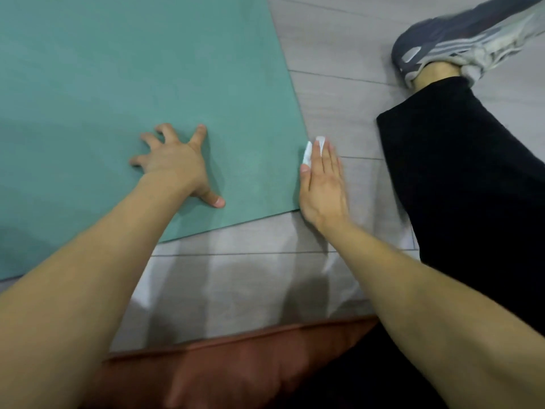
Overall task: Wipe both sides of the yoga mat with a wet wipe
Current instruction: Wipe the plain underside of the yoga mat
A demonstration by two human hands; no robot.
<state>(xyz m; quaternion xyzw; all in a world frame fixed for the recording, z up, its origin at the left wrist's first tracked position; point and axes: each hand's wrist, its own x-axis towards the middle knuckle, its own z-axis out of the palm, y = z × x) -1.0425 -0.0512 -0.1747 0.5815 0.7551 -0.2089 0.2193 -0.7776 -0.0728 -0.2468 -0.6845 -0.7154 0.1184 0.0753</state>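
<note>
A teal yoga mat [118, 84] lies flat on the grey floor and fills the upper left of the view. My left hand [174, 163] rests on the mat near its front right corner, fingers spread and fingertips pressing down. My right hand [323, 184] lies flat with straight fingers along the mat's right edge, at the corner. It presses a white wet wipe [309, 152] against that edge; only the wipe's tip shows beyond my fingers.
Grey plank floor [339, 69] runs to the right of and in front of the mat. My leg in black trousers [460, 178] and a grey sneaker [460, 39] lie at the right. A reddish-brown cushion [236, 370] sits at the bottom.
</note>
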